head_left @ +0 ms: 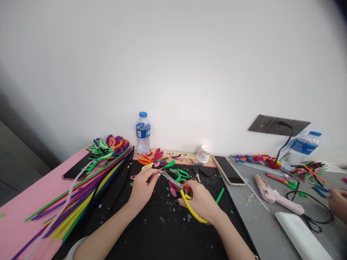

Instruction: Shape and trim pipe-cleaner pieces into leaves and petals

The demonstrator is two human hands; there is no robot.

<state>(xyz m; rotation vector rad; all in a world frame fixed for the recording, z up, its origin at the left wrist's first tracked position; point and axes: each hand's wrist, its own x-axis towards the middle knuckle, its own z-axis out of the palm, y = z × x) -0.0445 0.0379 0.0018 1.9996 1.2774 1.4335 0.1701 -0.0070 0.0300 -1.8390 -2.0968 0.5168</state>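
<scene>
My left hand (143,186) is closed in a pinch near the scissor tips, holding a small yellow-green piece (147,166). My right hand (200,198) is wrapped round the orange handle of the scissors (171,179), whose metal blades point up and left to the left fingertips. A curved yellow pipe cleaner (193,212) hangs by my right hand, below the scissors; whether it is gripped is hidden. Green looped pieces (181,174) and a pink piece (172,189) lie just behind the scissors on the black mat (151,238).
Long pipe cleaners (86,195) lie at the left. A bottle (143,133), paper cup (203,154), keys (195,169) and phone (229,171) stand or lie at the back. Right are a glue gun (276,196), a white device (300,234) and another person's hand (338,204).
</scene>
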